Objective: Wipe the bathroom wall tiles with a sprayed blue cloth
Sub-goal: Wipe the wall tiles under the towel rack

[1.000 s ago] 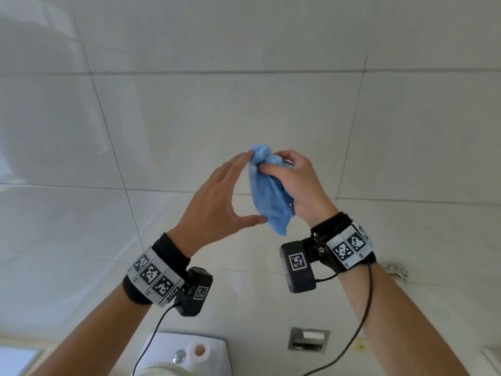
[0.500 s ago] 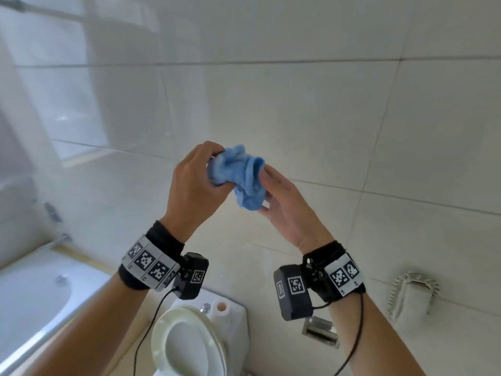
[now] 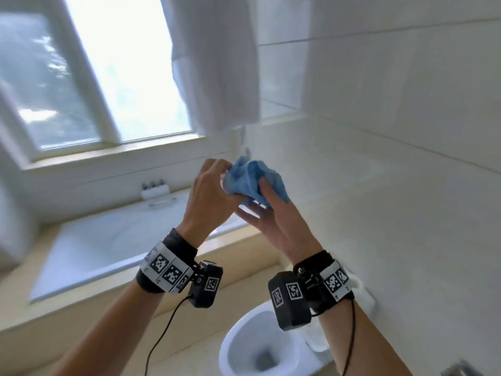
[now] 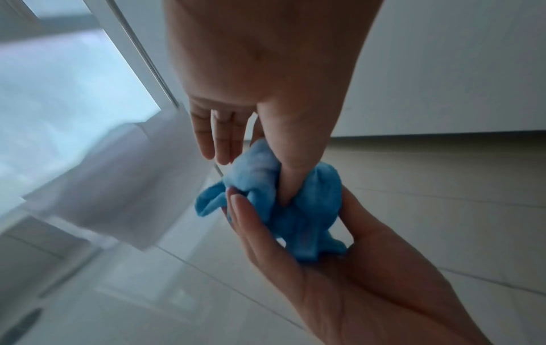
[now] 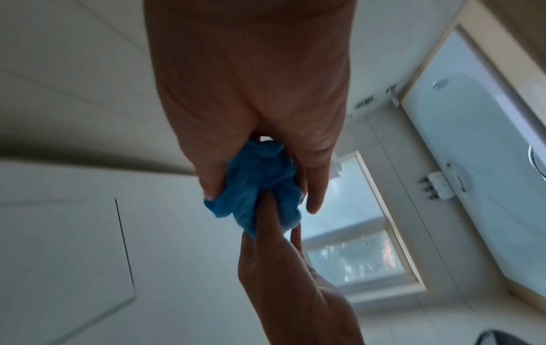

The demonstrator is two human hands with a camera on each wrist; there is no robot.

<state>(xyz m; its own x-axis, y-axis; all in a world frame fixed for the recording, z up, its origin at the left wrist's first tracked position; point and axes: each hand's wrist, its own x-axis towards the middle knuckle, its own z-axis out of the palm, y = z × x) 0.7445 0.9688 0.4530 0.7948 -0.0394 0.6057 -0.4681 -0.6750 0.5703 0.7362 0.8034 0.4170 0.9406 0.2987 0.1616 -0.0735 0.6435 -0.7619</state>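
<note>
A crumpled blue cloth [image 3: 250, 179] is held up between both hands in front of the white wall tiles [image 3: 393, 158]. My left hand [image 3: 218, 183] grips its left side. In the left wrist view the left thumb presses into the cloth [image 4: 295, 210]. My right hand [image 3: 267, 203] cradles it from below and the right, thumb on one side, fingers on the other. In the right wrist view the cloth [image 5: 257, 184] sits bunched in the right hand [image 5: 260, 193], with a finger of the left hand [image 5: 266, 224] pushed into it from below. The cloth is off the wall.
A white towel [image 3: 217, 63] hangs just above the hands. A bright window [image 3: 108, 77] is at the left, with a bathtub [image 3: 122, 240] below it and a toiletry holder [image 3: 155, 188] on its ledge. An open toilet [image 3: 257, 348] stands below the wrists.
The view has swung left from the plain tiled wall to the window and tub. The cloth was in the right hand alone; the left hand closed on it, and now both hold it.
</note>
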